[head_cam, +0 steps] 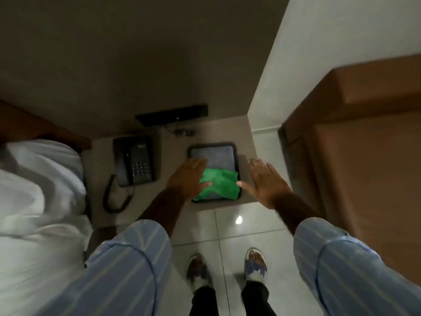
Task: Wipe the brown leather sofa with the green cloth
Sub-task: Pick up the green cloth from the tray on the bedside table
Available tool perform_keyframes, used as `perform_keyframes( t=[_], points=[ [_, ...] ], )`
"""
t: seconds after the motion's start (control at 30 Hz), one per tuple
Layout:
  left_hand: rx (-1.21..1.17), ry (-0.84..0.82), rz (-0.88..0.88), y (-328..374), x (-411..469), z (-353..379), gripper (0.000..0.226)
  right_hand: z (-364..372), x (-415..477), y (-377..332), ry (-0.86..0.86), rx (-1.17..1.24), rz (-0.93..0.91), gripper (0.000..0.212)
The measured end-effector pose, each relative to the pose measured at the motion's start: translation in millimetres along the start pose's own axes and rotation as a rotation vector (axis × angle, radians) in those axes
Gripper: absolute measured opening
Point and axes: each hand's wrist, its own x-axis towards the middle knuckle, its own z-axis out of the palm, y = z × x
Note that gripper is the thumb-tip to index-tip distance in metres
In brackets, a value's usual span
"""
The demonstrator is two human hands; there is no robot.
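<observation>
A crumpled green cloth lies in the near half of a black tray on a low grey side table. A folded grey towel fills the tray's far half. My left hand hovers over the tray's left side, fingers spread, its thumb touching the cloth's left edge. To the right of the tray my right hand is spread flat, thumb pointing at the cloth, apart from it. The brown leather sofa stands at the right, its arm beside the table.
A black desk phone with a coiled cord sits on the table's left part. A dark flat box lies against the wall behind. A bed with white linen fills the left. Pale tiled floor lies below, with my sandalled feet on it.
</observation>
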Motion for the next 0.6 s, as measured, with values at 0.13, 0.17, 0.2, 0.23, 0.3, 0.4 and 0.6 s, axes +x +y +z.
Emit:
perform_keyframes(
  t=[0.13, 0.17, 0.2, 0.23, 0.3, 0.4, 0.6],
  points=[
    [0.042, -0.162, -0.010, -7.2, 25.7, 82.9, 0.065, 74.6, 17.7, 18.8, -0.084, 0.073, 0.002, 0.110],
    [0.050, -0.183, -0.015, -8.4, 29.7, 100.6, 0.064, 95.6, 21.7, 25.3, -0.079, 0.071, -0.009, 0.111],
    [0.060, -0.183, -0.017, -8.4, 32.0, 114.2, 0.063, 109.7, 22.2, 28.8, -0.074, 0.073, -0.010, 0.108],
    [0.085, -0.154, -0.017, -9.4, 33.7, 125.9, 0.061, 124.7, 23.3, 34.2, -0.062, 0.069, -0.014, 0.105],
    [0.147, -0.061, -0.018, -7.3, 35.5, 135.8, 0.053, 139.4, 20.8, 36.6, -0.043, 0.074, -0.011, 0.101],
    [0.213, 0.005, -0.056, 2.6, 42.4, 129.6, 0.039, 137.1, 16.3, 37.2, -0.059, 0.108, -0.006, 0.108],
    [0.055, 0.034, -0.132, 58.6, 49.2, 52.3, 0.036, 69.0, -18.7, 61.6, 0.044, 0.185, 0.081, 0.108]
  ],
)
